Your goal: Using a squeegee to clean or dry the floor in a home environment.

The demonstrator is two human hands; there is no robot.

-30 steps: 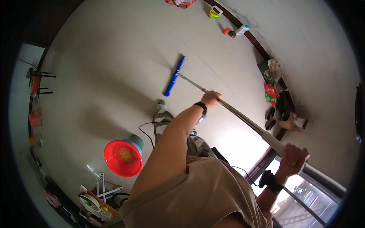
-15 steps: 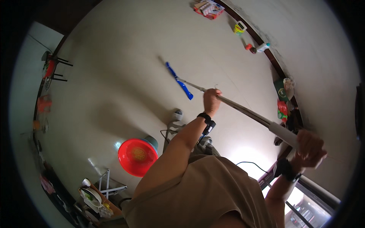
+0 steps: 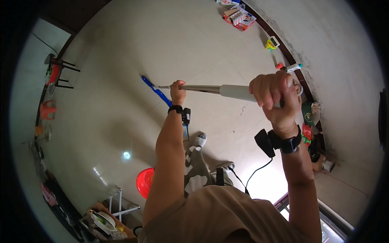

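Note:
A mop with a long metal pole and a narrow blue head reaches leftward across the tiled floor. My left hand is closed round the lower pole, close to the head. At the other end, my right hand grips the pole's end by the pale grey handle sleeve. The blue head lies slanted on the floor, and my left hand and wrist partly cover its near end. Both wrists wear black bands with small devices.
A red basin stands left of my legs, partly hidden by my left arm. Boxes, a yellow container and bottles line the right wall. A black-legged stool and a red stool stand along the left wall.
The pole has swung from a steep slant to nearly level. Both hands and the blue head have moved left, the right hand also upward. My left arm now covers more of the basin.

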